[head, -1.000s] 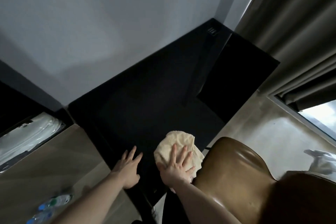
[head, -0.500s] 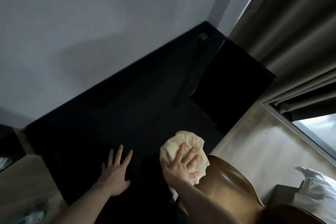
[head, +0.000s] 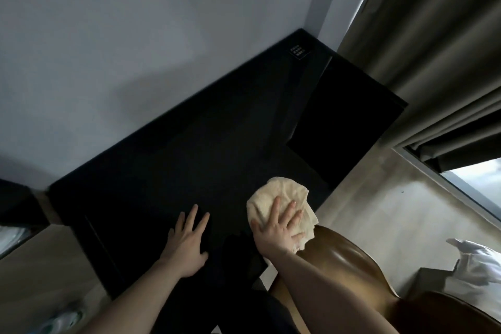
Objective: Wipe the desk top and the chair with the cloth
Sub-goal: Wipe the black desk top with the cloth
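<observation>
The right hand (head: 279, 228), fingers spread flat on the cloth (head: 282, 198), is sliding it a little farther along the table (head: 189, 157) near its right edge beside the chair (head: 347, 274), while the open left hand (head: 187, 241) is staying braced, so wiping is progressing.

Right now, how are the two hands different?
The right hand presses on the cream cloth; the left hand rests bare on the black desk top. The right hand sits by the brown chair at the desk's edge; the left hand lies further in. Both lie flat with fingers spread.
</observation>
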A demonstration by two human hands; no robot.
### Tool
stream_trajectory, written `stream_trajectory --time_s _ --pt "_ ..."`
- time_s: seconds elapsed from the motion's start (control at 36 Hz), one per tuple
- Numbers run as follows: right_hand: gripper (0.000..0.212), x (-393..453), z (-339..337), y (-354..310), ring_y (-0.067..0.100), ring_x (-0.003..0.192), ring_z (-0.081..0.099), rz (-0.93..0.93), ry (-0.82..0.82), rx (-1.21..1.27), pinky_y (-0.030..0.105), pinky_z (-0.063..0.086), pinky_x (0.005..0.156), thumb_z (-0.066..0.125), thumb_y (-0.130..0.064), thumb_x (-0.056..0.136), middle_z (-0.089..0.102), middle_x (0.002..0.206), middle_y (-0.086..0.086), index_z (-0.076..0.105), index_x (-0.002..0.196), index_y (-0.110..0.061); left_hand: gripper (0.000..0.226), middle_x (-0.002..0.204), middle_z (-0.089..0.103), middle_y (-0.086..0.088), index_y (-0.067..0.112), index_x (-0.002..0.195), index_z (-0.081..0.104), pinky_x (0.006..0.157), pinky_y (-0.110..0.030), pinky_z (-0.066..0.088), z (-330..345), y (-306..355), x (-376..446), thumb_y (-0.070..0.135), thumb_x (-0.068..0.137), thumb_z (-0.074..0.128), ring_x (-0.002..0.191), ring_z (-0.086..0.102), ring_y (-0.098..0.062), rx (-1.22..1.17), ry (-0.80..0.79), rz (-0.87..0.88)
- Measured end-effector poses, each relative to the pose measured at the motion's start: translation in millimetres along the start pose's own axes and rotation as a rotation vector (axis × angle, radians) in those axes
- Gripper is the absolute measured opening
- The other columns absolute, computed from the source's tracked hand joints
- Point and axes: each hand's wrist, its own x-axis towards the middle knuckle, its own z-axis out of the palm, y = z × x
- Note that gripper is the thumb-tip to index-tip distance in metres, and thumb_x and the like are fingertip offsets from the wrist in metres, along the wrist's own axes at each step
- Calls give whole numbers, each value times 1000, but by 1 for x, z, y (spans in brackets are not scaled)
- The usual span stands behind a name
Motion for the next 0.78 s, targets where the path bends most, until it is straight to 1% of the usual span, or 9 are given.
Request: stream_trajectory --time_s 0.08,0.19,0.39,0.5,0.61,0.78 --pt "91 -1 -1 7 36 143 -41 -4 -5 -27 72 0 116 29 -74 94 -48 153 6 -31 151 -37 96 163 -32 -1 32 161 -9 124 -55 15 6 4 -8 40 95 61 154 -15 -34 28 -7 -1" --pt "93 0 -7 9 36 144 -39 8 -31 -29 72 2 116 28 -76 91 -46 155 6 -29 152 -37 96 164 -31 -1 32 161 -8 124 -57 12 3 7 -13 38 95 62 153 -17 -35 54 -22 2" --pt "97 14 -29 18 34 143 -41 46 -72 13 71 0 116 29 -80 89 -51 152 3 -34 150 -39 96 164 -30 -1 31 161 -7 124 -57 13 -33 24 3 40 95 62 153 -17 -35 96 40 31" --pt "97 31 -51 24 35 142 -42 56 -70 72 71 0 116 32 -78 90 -53 150 3 -35 149 -38 96 164 -31 0 31 161 -7 124 -57 13 -57 42 22 40 95 62 153 -17 -34 107 39 62" --pt "99 56 -76 28 37 141 -43 80 -50 111 74 -1 115 32 -78 90 -53 150 4 -34 151 -36 96 163 -32 1 33 160 -8 124 -57 12 -79 65 48 40 96 62 153 -17 -33 121 2 85" --pt "101 110 -117 37 40 140 -43 125 -10 155 76 3 113 34 -75 91 -54 148 8 -34 151 -33 96 163 -31 1 33 161 -7 124 -57 12 -115 105 100 41 95 63 153 -17 -33 131 -20 112"
